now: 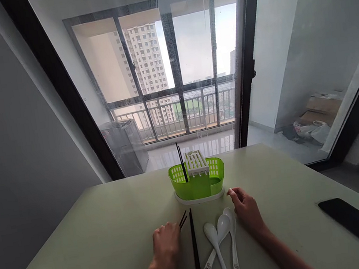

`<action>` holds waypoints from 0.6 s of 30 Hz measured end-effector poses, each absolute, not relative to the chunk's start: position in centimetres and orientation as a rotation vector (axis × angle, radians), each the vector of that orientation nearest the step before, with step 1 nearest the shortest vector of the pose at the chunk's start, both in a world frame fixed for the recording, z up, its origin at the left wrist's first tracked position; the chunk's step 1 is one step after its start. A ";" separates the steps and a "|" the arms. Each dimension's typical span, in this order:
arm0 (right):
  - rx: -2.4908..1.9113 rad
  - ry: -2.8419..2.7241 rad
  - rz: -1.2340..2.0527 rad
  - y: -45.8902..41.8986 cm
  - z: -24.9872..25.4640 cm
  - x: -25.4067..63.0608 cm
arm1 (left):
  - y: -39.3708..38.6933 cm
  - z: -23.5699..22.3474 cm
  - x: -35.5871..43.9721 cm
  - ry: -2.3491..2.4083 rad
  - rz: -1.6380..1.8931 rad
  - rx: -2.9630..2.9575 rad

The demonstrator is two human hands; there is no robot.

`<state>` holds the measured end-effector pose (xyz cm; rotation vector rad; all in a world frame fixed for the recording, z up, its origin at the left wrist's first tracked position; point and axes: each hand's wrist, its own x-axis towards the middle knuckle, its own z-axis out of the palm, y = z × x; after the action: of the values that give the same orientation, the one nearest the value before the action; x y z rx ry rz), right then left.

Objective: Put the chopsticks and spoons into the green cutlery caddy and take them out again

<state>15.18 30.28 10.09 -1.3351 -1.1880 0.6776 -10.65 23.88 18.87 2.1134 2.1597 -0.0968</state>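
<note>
From the left hand [167, 244], dark chopsticks [183, 219] jut forward-right.

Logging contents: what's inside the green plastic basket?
In the green plastic basket, thin black chopsticks stand at the left end. The basket hides their lower ends; the white slotted plastic rack covers the middle.
</note>
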 end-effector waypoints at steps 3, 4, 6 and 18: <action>-1.313 -1.179 0.686 30.1 10.4 15.0 | 23.9 19.9 -11.4 2.223 -0.030 2.102; -1.308 -1.173 0.691 30.0 10.6 14.9 | 24.0 20.6 -11.6 2.242 -0.005 2.096; -1.290 -1.162 0.714 29.9 11.0 14.9 | 24.2 22.4 -12.1 2.241 0.117 2.074; -0.874 -1.500 1.189 27.2 14.0 13.4 | 26.7 25.4 -9.5 1.103 1.553 0.827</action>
<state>13.40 27.23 13.98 -0.8739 -1.4999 1.1891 -9.51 26.70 25.43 0.8269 1.1034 1.5531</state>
